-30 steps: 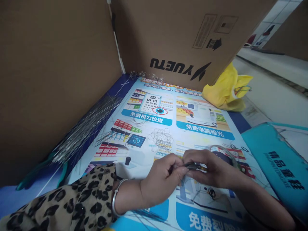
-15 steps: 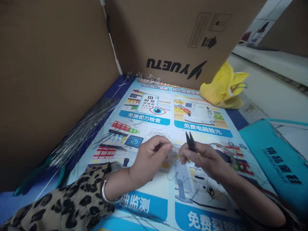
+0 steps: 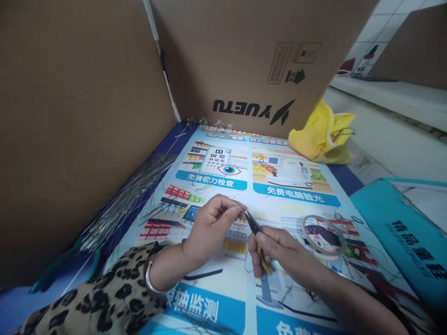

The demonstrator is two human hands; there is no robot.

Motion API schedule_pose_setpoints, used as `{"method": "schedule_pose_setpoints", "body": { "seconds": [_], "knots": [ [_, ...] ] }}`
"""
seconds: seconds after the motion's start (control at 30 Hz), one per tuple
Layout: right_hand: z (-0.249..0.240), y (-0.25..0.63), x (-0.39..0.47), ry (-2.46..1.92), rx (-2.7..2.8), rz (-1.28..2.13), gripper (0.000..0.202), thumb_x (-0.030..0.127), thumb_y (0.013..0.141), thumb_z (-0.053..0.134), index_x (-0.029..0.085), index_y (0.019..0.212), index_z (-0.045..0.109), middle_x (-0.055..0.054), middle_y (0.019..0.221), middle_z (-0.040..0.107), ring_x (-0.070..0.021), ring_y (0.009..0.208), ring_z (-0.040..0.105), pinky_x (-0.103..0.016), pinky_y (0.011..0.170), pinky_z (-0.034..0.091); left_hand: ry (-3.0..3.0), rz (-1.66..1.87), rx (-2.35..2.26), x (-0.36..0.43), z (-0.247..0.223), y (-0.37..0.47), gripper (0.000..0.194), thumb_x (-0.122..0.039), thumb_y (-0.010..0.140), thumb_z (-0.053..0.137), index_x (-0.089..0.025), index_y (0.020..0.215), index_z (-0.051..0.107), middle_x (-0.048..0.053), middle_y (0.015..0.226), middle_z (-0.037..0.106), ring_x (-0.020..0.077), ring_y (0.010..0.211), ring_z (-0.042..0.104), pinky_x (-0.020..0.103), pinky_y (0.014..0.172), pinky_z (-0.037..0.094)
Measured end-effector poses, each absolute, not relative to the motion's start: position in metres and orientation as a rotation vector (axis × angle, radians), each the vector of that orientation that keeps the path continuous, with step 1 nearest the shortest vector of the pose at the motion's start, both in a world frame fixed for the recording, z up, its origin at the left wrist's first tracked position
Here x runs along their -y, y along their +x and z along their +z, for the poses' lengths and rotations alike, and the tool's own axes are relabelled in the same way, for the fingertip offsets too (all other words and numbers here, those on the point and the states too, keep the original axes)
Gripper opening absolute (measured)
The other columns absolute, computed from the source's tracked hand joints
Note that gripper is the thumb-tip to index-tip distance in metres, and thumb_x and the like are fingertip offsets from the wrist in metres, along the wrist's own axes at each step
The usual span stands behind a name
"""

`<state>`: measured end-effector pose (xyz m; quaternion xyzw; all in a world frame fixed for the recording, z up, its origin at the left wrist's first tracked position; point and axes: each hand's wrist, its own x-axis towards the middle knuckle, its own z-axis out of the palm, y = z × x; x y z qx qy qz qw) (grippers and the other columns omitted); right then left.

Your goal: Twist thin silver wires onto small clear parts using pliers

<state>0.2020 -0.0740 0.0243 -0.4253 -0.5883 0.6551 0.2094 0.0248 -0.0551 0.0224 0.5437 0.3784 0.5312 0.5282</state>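
Over the middle of the printed poster [image 3: 249,204], my left hand [image 3: 216,223] is closed in a pinch; thin wire shows near its fingertips, though the gripped part is too small to make out. My right hand [image 3: 279,246] is wrapped round pliers [image 3: 254,224] with dark jaws and yellow handles. The jaws point up and left, with their tip at my left fingertips. A thin wire loop hangs below, beside my right fingers. To the right of my right hand lies a clear round ring [image 3: 323,236] on the poster.
A bundle of thin wires [image 3: 122,200] lies at the left. Cardboard walls [image 3: 251,60] stand behind and at the left. Small wire pieces lie at the poster's far edge. A yellow bag [image 3: 321,135] is at the back right, a teal box [image 3: 401,223] at the right.
My right hand has turned the pliers from pointing up to pointing left, bringing their tip to my left fingertips. The clear ring shows more fully. The view has shifted slightly.
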Motion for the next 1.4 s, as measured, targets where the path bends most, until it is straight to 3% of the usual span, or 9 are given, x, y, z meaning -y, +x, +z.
{"method": "schedule_pose_setpoints", "body": {
  "seconds": [0.57, 0.97, 1.23, 1.4],
  "knots": [
    [0.014, 0.206, 0.073, -1.025, 1.447, 2.047, 0.041, 0.052, 0.087, 0.038, 0.015, 0.076, 0.052, 0.001, 0.050, 0.057, -0.0077, 0.040, 0.048, -0.021, 0.043, 0.027, 1.591, 1.157, -0.775, 0.042, 0.025, 0.012, 0.010, -0.020, 0.086, 0.051, -0.013, 0.085, 0.057, 0.005, 0.082, 0.064, 0.0120, 0.074, 0.062, 0.026, 0.071, 0.051],
    [0.012, 0.211, 0.071, -0.810, 1.346, 2.328, 0.044, 0.052, 0.086, 0.039, 0.013, 0.074, 0.055, -0.001, 0.046, 0.057, -0.0091, 0.039, 0.051, -0.020, 0.041, 0.031, 1.533, 0.904, -0.700, 0.031, 0.029, 0.005, 0.015, -0.026, 0.081, 0.058, -0.012, 0.078, 0.062, 0.004, 0.068, 0.064, 0.0125, 0.067, 0.060, 0.026, 0.067, 0.049],
    [0.020, 0.212, 0.067, -0.951, 1.426, 2.094, 0.036, 0.046, 0.083, 0.050, 0.013, 0.070, 0.054, -0.003, 0.054, 0.061, -0.0076, 0.045, 0.050, -0.020, 0.047, 0.030, 1.627, 1.139, -0.785, 0.027, 0.028, 0.003, 0.007, -0.022, 0.078, 0.062, -0.018, 0.076, 0.068, 0.002, 0.074, 0.059, 0.0119, 0.075, 0.055, 0.025, 0.072, 0.044],
    [0.020, 0.202, 0.071, -1.019, 1.242, 1.955, 0.033, 0.047, 0.080, 0.053, 0.015, 0.074, 0.054, -0.001, 0.056, 0.060, -0.0123, 0.052, 0.057, -0.024, 0.052, 0.035, 1.709, 1.064, -0.715, 0.036, 0.030, 0.007, 0.008, -0.025, 0.077, 0.064, -0.020, 0.078, 0.071, 0.004, 0.079, 0.061, 0.0142, 0.079, 0.057, 0.028, 0.076, 0.047]
  ]
}}
